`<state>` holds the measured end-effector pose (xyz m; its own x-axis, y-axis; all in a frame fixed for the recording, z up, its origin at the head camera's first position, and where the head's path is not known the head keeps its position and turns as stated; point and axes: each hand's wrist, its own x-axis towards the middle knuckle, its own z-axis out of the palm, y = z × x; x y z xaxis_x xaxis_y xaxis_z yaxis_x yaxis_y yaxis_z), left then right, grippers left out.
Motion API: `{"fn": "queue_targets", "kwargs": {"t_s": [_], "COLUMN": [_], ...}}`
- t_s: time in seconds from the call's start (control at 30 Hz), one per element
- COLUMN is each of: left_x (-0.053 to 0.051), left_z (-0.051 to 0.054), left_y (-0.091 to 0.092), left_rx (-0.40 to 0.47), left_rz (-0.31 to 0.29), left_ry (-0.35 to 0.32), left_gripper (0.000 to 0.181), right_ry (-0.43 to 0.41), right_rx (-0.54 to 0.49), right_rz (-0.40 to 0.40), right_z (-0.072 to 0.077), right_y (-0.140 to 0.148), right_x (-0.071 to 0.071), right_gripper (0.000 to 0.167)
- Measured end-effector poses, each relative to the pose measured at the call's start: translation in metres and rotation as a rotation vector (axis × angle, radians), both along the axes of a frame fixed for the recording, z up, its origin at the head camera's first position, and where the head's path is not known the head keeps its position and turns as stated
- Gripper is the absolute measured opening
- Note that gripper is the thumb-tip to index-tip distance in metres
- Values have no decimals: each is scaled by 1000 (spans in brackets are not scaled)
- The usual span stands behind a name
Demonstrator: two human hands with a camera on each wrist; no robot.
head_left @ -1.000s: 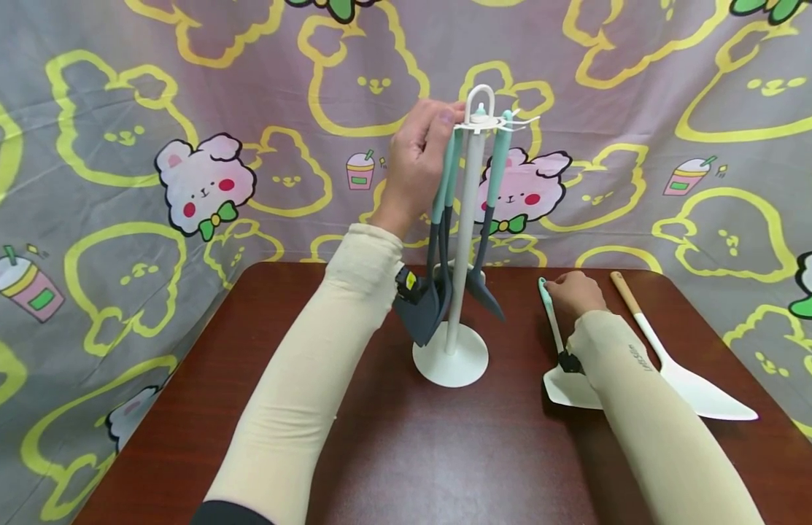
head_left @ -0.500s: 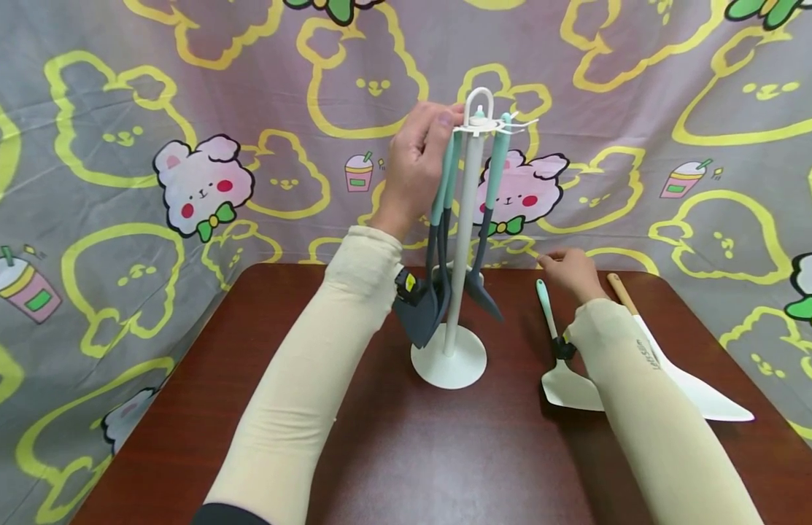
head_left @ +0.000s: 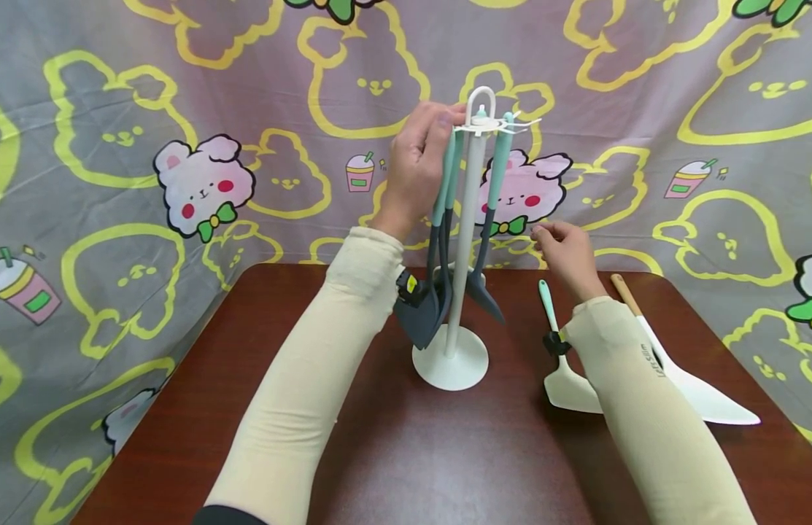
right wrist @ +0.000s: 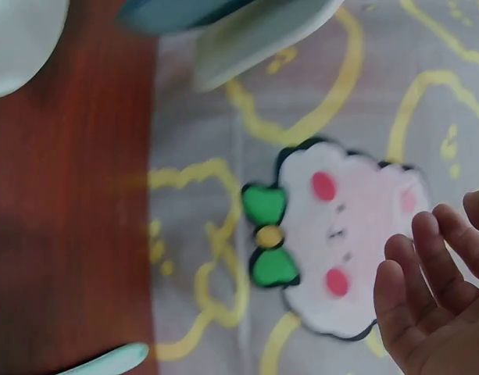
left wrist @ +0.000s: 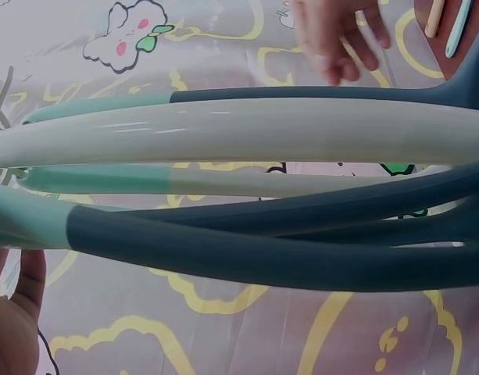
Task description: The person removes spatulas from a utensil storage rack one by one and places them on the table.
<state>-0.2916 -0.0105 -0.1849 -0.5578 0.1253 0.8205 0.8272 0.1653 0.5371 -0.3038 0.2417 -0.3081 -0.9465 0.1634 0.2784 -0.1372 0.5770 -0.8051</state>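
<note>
My left hand (head_left: 415, 160) holds the top of a white utensil stand (head_left: 465, 240), fingers at the hook ring. Hanging from the hooks are several utensils with mint handles. A dark grey turner (head_left: 415, 321) hangs on the left, and another dark grey utensil (head_left: 486, 297) on the right. One pale-shafted utensil (left wrist: 247, 183) shows behind the post in the left wrist view. Raised above the table's far right, my right hand (head_left: 568, 257) holds nothing; its fingers are loosely bent in the right wrist view. Below it lies a cream turner (head_left: 566, 390) with a mint handle, partly behind my sleeve.
A white spatula (head_left: 697, 390) with a wooden handle lies along the right side of the brown table (head_left: 392, 459). The stand's round base (head_left: 450, 368) sits near the table's middle. A patterned cloth (head_left: 268, 87) hangs behind the table.
My right hand has lifted away from the mint-handled turner, moving up and slightly left. The turner stays on the table. My left hand keeps its place at the top of the stand.
</note>
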Motion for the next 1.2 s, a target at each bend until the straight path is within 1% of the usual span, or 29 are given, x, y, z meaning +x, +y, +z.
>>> {"fn": "queue_targets", "kwargs": {"t_s": [0.2, 0.4, 0.57, 0.8, 0.93, 1.1, 1.2], "left_x": [0, -2, -3, -3, -4, -4, -5], "left_z": [-1, -2, -1, -1, 0, 0, 0], "left_y": [0, 2, 2, 3, 3, 4, 5], "left_rx": [9, 27, 32, 23, 16, 4, -2], "left_rz": [-25, -17, -17, -3, 10, 28, 31], "left_ry": [17, 58, 68, 58, 60, 61, 60], "left_gripper": [35, 39, 39, 37, 37, 37, 37], "right_ry": [68, 72, 92, 149, 192, 254, 268], "right_rx": [-74, -125, -143, -151, -152, -95, -65], "right_rz": [19, 36, 76, 120, 166, 234, 242], "right_z": [13, 23, 33, 47, 53, 57, 57], "right_y": [-11, -18, -25, -36, -42, -47, -49], "right_x": [4, 7, 13, 22, 26, 28, 28], "right_gripper": [36, 33, 37, 36, 34, 37, 40]}}
